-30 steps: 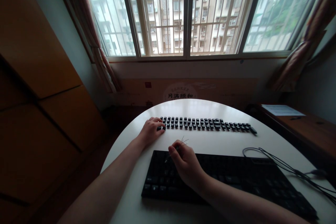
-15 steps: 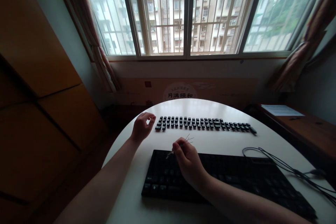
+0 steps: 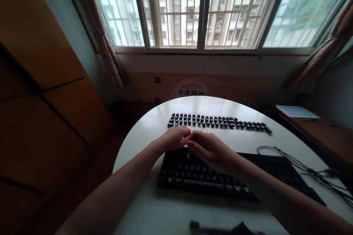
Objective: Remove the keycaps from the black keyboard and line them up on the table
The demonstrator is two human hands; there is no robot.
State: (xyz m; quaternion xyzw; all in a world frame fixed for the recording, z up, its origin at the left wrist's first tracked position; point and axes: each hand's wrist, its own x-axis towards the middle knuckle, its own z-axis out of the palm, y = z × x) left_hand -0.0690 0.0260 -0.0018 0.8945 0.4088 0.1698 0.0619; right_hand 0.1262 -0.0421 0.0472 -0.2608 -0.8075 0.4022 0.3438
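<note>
My right hand (image 3: 208,147) is closed round a wire keycap puller (image 3: 202,130), whose thin wires poke out past the fingers. A pale end of it hangs below the hand. My left hand (image 3: 178,136) has its fingers pinched together and meets the right fingertips at the tool. What lies between those fingertips is hidden. Both hands are above the back left part of a black keyboard (image 3: 204,187), which has its upper left area without visible keys. Beyond the hands, several black keycaps (image 3: 217,121) stand in rows on the white table (image 3: 143,132).
Black cables (image 3: 300,169) run from the keyboard over the table's right side. A dark brush-like item (image 3: 194,224) lies at the near edge of view, partly cut off. To the right is a brown desk (image 3: 325,125) with a paper sheet (image 3: 298,111).
My left hand has moved from the left end of the keycap rows to the right hand. The right hand has risen slightly with the keycap puller. The view has tilted down.
</note>
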